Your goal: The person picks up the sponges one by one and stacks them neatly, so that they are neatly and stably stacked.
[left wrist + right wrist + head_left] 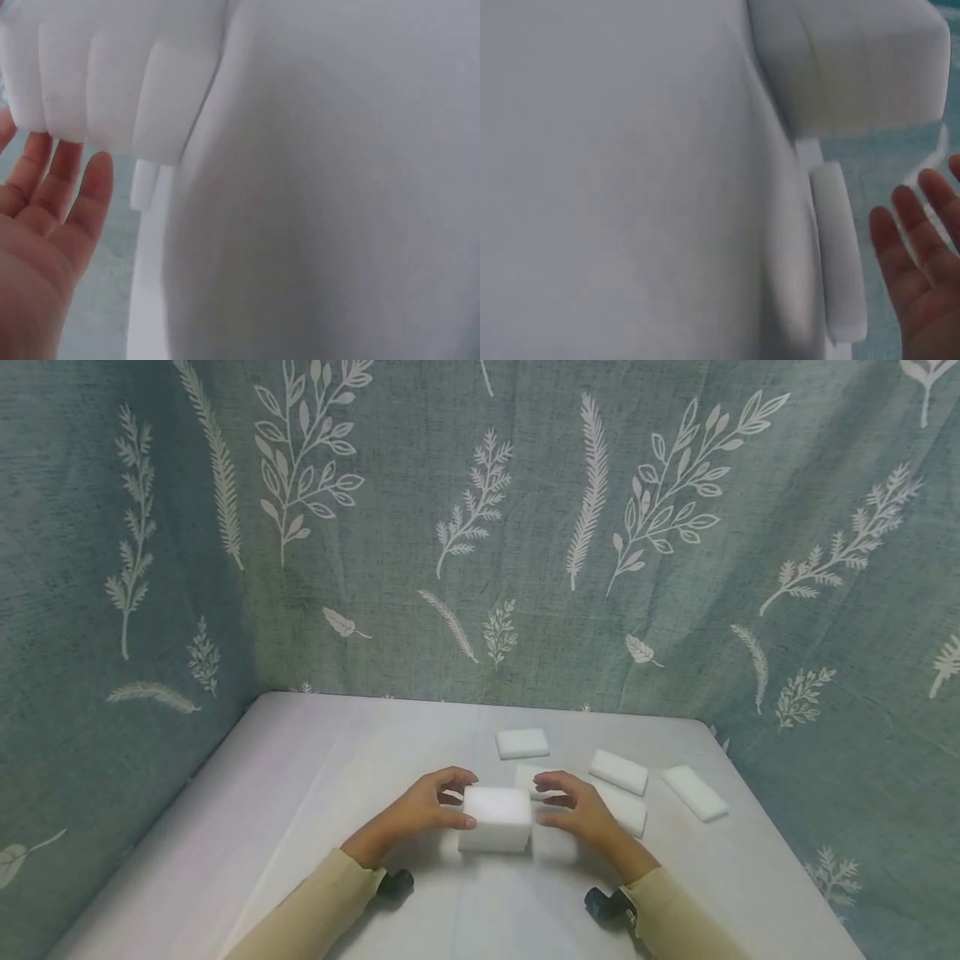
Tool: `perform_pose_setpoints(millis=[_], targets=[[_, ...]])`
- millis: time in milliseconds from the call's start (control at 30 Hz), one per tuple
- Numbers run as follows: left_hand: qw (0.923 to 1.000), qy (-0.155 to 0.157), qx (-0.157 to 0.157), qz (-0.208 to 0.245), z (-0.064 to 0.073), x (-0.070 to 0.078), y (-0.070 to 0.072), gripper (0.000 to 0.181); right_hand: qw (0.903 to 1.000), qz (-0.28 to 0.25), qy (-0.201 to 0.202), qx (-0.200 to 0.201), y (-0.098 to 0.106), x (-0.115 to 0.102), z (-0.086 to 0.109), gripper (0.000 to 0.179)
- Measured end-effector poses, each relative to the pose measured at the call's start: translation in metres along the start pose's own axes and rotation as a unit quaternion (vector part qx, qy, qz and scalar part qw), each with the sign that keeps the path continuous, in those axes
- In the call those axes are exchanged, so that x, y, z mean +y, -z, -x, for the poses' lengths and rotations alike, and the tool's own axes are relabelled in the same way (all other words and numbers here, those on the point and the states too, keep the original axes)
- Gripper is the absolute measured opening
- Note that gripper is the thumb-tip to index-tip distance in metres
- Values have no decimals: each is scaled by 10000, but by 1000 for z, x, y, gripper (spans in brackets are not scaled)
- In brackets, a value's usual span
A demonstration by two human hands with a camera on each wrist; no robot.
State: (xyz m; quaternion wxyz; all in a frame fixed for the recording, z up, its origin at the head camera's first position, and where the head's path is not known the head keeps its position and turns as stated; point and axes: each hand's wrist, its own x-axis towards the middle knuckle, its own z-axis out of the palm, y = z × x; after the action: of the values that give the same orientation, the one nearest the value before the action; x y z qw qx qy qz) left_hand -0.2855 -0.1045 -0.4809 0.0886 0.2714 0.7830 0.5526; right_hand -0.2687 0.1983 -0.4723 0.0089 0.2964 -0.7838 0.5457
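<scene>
A stack of several white foam sponge blocks [495, 818] stands on the white table between the two hands. In the left wrist view, the layers of the stack [112, 90] show clearly. My left hand [427, 806] is at the stack's left side, its fingertips touching the layers with fingers fairly straight. On the other side my right hand [577, 806] is held with fingers loosely bent and apart from the stack, and nothing is in it. The right wrist view shows a gap between the right fingers [889, 232] and the stack [855, 67].
Behind the stack lies a single white block [522, 744]. More blocks lie to the right: one [618, 772] behind the right hand, one [626, 812] partly hidden by it, and another [695, 792] near the table's right edge. A leaf-patterned green curtain [405, 635] surrounds the table.
</scene>
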Motion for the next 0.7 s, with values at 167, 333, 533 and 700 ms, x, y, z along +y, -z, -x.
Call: perform_pose_setpoints(millis=[167, 333, 533, 700], targets=[[9997, 84, 105, 181, 0, -3, -1, 62, 9935, 594, -748, 621, 9, 19, -7, 41], [9990, 259, 304, 202, 0, -4, -4, 62, 9793, 1462, -1075, 901, 15, 37, -14, 39], [9985, 357, 310, 271, 0, -7, -7, 62, 9550, 2819, -830, 412, 17, 41, -23, 40], [9981, 472, 325, 221, 0, -9, -9, 64, 9239, 3706, -951, -64, 18, 43, -30, 45]])
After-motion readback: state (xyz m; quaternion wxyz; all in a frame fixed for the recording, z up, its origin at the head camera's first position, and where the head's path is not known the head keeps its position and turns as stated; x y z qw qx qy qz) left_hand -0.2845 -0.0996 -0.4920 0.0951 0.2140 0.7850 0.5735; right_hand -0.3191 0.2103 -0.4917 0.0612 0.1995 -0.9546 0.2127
